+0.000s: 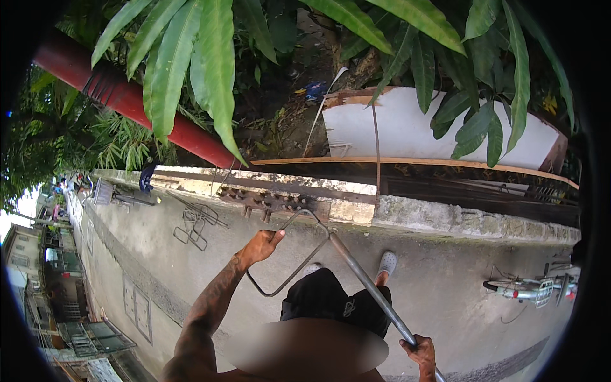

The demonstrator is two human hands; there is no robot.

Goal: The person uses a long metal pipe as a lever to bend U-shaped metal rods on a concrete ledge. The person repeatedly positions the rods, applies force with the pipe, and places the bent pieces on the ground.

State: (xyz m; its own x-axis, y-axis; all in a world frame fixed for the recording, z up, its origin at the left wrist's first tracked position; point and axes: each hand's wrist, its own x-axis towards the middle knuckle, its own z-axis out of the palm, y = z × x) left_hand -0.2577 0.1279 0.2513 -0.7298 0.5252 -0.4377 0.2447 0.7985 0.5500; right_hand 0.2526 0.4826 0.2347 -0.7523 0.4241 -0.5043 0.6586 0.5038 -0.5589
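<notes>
My left hand [259,247] is closed around a bent steel rod [283,283], shaped into an open angular loop in front of me. My right hand [420,351] grips the lower part of a long grey metal pipe [369,284]. The pipe's far end meets the rod near a corner of the loop; whether the rod goes inside it, I cannot tell. Just beyond the loop, a row of short metal pegs [264,201] stands on a worn, pale and rusty beam [350,200]. The rod's far side passes close to these pegs.
Several bent rod frames [196,224] lie on the concrete ground to the left. A low concrete wall [439,219] continues right from the beam. A red pole [146,105] slants down behind it. Leaves [216,57] hang overhead. Bicycles stand far left and at right [528,290].
</notes>
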